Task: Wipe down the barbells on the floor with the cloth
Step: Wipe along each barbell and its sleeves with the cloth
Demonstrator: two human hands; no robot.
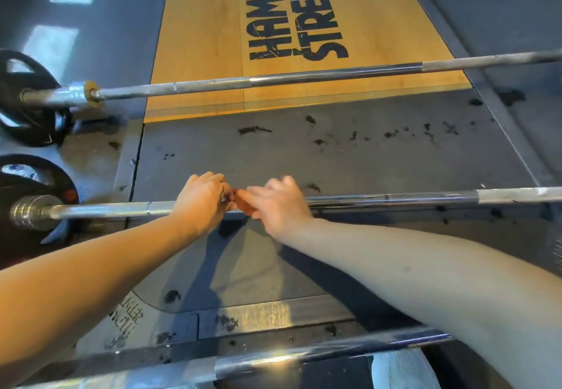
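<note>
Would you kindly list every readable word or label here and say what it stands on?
"HAMMER STRENGT", clipped by the frame edge: black letters on the yellow wooden platform panel.
Small black logo on the grey floor mat: too blurred to read.
Black weight plates: no legible markings.

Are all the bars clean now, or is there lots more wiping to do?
No bar looks clearly finished yet. Right now the left hand and right hand hold the cloth on the middle barbell. Left to do: the rest of that bar, the far barbell lying across the wood, and the blurry near bar, with no hand on either.
</note>
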